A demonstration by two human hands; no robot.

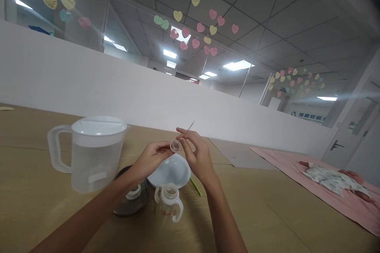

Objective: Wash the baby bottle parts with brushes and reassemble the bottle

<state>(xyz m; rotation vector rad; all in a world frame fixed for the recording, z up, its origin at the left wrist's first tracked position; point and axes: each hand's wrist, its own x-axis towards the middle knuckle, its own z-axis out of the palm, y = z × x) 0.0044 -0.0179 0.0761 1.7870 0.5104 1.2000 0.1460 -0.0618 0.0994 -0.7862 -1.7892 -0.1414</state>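
Observation:
Above a white bowl (pixel 169 172), my left hand (pixel 151 158) pinches a small clear round piece, like a baby bottle nipple (pixel 175 146), its open side facing me. My right hand (pixel 197 156) holds a thin stick (pixel 189 128) between thumb and fingers. The stick slants up to the right, with its lower end at the nipple; whether it goes inside I cannot tell. Below the hands stands a two-handled baby bottle (pixel 169 203), upright without a top, red lettering on its side. Partly behind my left forearm lies a dark round lid (pixel 130 205) with a white knob.
A large clear pitcher (pixel 93 162) with a white lid stands at left. One thin green stick (pixel 196 186) lies right of the bowl. On a pink cloth (pixel 285 170) at far right lies a baby-like figure (pixel 332 178) in patterned clothes. A white wall (pixel 142 95) borders the table behind.

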